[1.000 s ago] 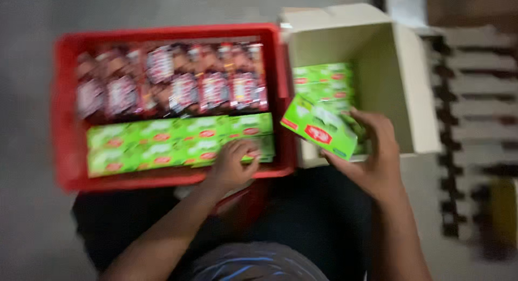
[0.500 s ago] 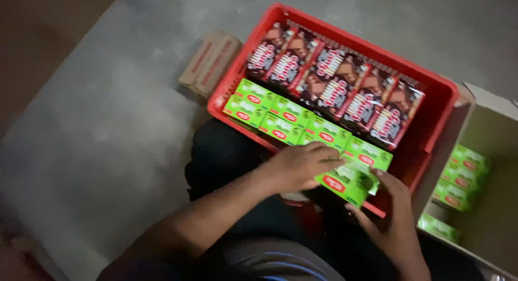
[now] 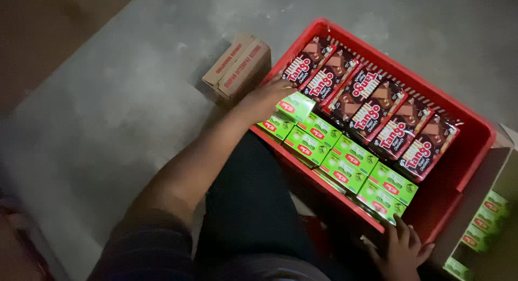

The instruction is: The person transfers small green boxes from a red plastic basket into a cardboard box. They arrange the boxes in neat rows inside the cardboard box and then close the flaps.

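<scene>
Cardboard box [image 3: 237,69] lies shut on the floor just outside the red crate's [image 3: 475,151] far-left corner. Next to it, inside that corner, the left hand [image 3: 263,101] pinches a green box [image 3: 294,106] at its near end, fingers curled around it, lifting it tilted above the row of green boxes [image 3: 345,165]. Dark wafer packs [image 3: 372,113] fill the crate's far side. At the crate's near-right rim the right hand [image 3: 402,251] rests with fingers spread, holding nothing.

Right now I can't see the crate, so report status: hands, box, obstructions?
Left hand gripping green box over red crate. Right hand on crate's near rim. Nothing blocking.
</scene>
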